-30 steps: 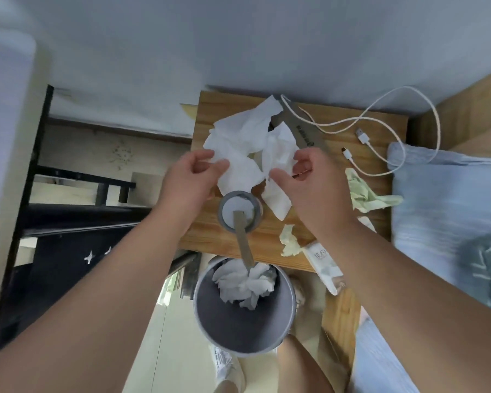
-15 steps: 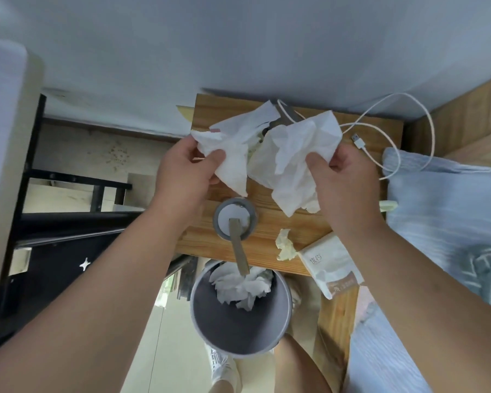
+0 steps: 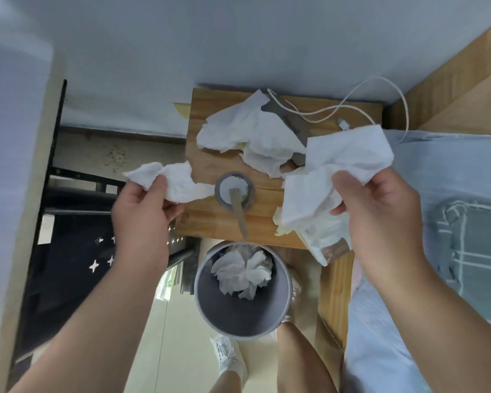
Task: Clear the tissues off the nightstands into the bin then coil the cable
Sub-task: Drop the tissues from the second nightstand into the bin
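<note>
While the left hand [image 3: 142, 211] pinches a small tissue [image 3: 170, 180] between curled fingers and thumb, just off the left edge of the wooden desk [image 3: 207, 219], the right hand [image 3: 380, 205] grips a large tissue [image 3: 343, 165] the same way above the desk's right side. Both hands are held apart at about the same height. Between and beyond them, loose tissues [image 3: 247, 134] lie crumpled on the desk near the wall. A white cable [image 3: 323, 112] loops loosely across the far right corner of the desk. A grey bin [image 3: 238, 316] stands on the floor against the near edge of the desk, below both hands, with binned tissues [image 3: 243, 275] inside. A tissue packet [image 3: 323, 242] overhangs the near right corner of the desk, beside the bed [image 3: 451, 194].
</note>
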